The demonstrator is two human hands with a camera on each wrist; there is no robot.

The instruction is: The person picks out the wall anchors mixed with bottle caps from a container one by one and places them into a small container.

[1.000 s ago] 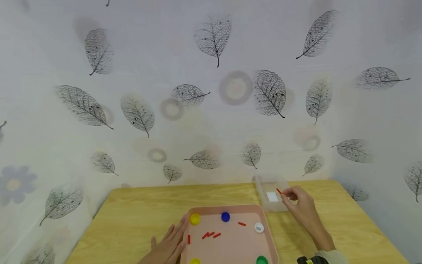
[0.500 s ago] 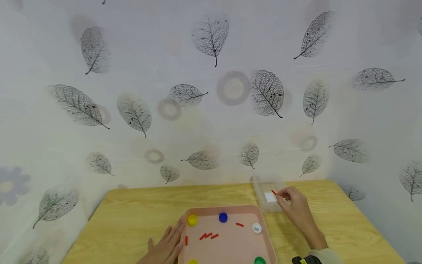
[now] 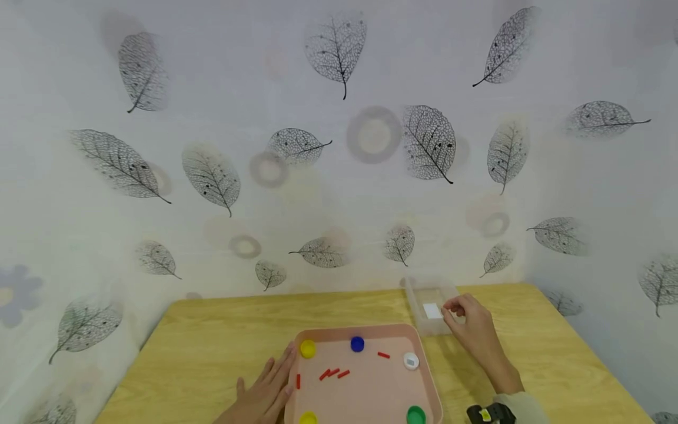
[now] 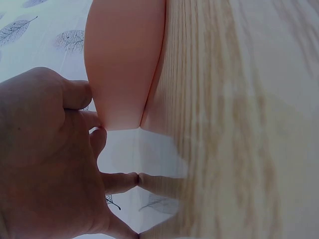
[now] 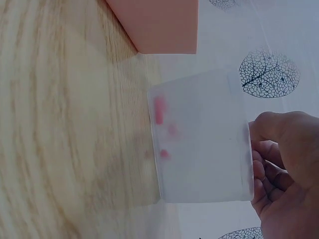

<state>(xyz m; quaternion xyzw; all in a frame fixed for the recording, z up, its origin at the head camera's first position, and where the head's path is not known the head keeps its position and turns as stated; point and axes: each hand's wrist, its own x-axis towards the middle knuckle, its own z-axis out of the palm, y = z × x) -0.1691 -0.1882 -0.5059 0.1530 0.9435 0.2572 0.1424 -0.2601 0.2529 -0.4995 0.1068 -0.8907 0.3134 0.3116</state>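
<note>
My left hand [image 3: 263, 391] lies with straight fingers against the left rim of the pink tray [image 3: 365, 397]; in the left wrist view its fingertips touch the tray's side and the table. At the clear plastic box [image 3: 430, 327] my right hand [image 3: 475, 335] hovers over the near right rim, thumb and forefinger slightly apart, with no stick visible between them. Through the box's frosted wall, the right wrist view shows blurred red sticks [image 5: 159, 109] at its bottom. Several more red sticks [image 3: 343, 374] lie on the tray, one beside the left rim [image 3: 298, 381].
Along the tray's edges sit yellow caps [image 3: 308, 349], a blue cap [image 3: 357, 344], a white cap [image 3: 411, 361] and a green cap [image 3: 416, 414]. A white label [image 3: 431, 311] shows in the box. Behind the wooden table [image 3: 228, 324] rises a leaf-patterned wall [image 3: 318, 200].
The red stick pinched in my right hand has left the fingers and no longer shows there. My left hand keeps its place at the tray. The head view has shifted slightly.
</note>
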